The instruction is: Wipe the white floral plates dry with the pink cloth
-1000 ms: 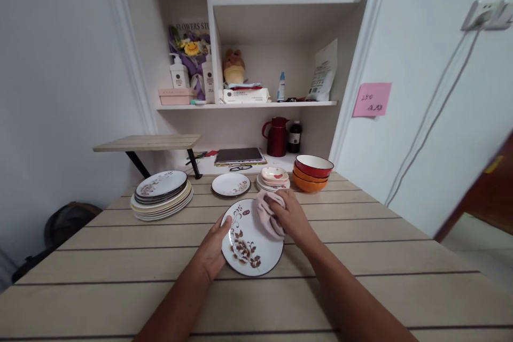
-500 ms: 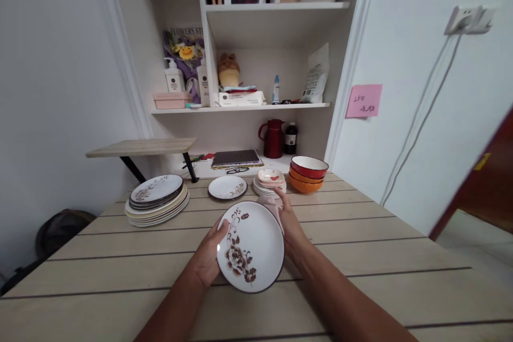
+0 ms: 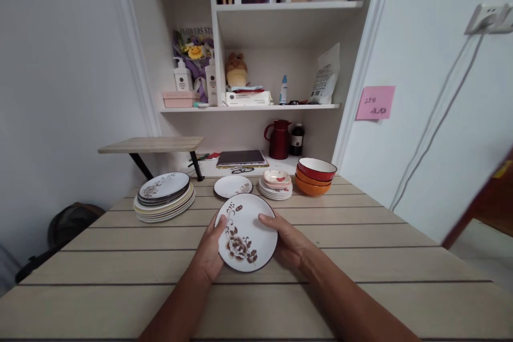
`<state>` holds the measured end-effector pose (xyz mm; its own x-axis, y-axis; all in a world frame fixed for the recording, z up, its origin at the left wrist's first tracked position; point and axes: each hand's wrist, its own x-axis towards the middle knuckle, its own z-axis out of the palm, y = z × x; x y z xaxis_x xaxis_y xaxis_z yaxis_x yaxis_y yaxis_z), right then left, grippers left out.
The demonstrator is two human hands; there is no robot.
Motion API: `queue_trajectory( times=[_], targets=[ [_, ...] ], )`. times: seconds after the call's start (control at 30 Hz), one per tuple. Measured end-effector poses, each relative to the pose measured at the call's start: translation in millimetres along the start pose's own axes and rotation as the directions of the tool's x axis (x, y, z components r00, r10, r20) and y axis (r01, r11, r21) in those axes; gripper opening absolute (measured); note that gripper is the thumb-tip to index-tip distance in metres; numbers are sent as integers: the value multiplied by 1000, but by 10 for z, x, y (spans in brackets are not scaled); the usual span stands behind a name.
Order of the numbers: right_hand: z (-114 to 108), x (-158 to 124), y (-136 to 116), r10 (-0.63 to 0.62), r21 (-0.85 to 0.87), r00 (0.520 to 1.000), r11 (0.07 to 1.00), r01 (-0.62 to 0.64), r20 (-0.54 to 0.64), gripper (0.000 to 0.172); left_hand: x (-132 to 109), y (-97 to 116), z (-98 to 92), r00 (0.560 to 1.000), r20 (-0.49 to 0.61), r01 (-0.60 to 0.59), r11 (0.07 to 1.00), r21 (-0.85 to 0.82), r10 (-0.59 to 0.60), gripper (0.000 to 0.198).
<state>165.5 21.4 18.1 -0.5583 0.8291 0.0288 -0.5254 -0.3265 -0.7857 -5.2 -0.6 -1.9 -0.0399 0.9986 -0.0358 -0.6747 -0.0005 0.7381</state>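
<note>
A white plate (image 3: 252, 235) with a dark rim and brown flower pattern is held up, tilted toward me, over the table. My left hand (image 3: 211, 246) grips its left edge, thumb on the face. On the right edge, my right hand (image 3: 289, 238) pinches it, thumb also on the face; the fingers of both hands are hidden behind. Just beyond lies a similar plate (image 3: 233, 186), partly covered by the held one. To its right is a stack of small plates (image 3: 276, 192) topped by a small dish with red hearts (image 3: 277, 177).
On the left stands a tall plate stack (image 3: 165, 197), beside a small raised shelf (image 3: 152, 144). Nested red and orange bowls (image 3: 315, 177) sit at the back right. Behind are a dark laptop-like slab (image 3: 240, 157), glasses (image 3: 242, 170) and a red jug (image 3: 279, 140).
My right thumb has come onto the plate's face. The plate has moved slightly up and away. A pinkish cloth seen behind it by my right hand no longer shows. The view has shifted left.
</note>
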Motion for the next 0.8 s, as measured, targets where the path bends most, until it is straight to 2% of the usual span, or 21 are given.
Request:
queue_trajectory(
  times=[0.13, 0.27, 0.37, 0.47, 0.57, 0.67, 0.73, 0.8],
  targets=[
    [-23, 2, 31, 18, 25, 1000, 1000, -18, 18, 66, -11, -2, 4, 999, -20, -25, 1000, 11, 26, 60],
    [-11, 10, 30, 13, 48, 1000, 999, -12, -22, 61, -8, -11, 12, 998, -33, -57, 998, 33, 58, 59],
    [46, -4, 52, 10, 64, 999, 998, -7, -40, 56, 7, -21, 3, 997, -26, -76, 997, 17, 76, 55],
    [132, 2, 142, -44, 47, 998, 998, 46, -53, 62, 30, -38, -18, 994, -43, -103, 995, -19, 102, 53],
    [191, 64, 258, -91, 14, 976, 995, 95, -200, 65, 51, -53, -27, 991, -74, -114, 993, -36, 111, 54],
    [170, 127, 265, -108, -6, 930, 994, 113, -352, 60, 53, -47, 1, 996, -46, -81, 995, -62, 78, 58],
    [109, 123, 164, -104, -65, 930, 994, 87, -353, 54, 33, -28, 36, 999, 9, -38, 996, -76, 39, 60],
    [26, 76, 1, -58, -179, 940, 984, -3, -335, 48, -3, -8, 69, 997, 77, 22, 997, -71, -17, 59]
  ],
)
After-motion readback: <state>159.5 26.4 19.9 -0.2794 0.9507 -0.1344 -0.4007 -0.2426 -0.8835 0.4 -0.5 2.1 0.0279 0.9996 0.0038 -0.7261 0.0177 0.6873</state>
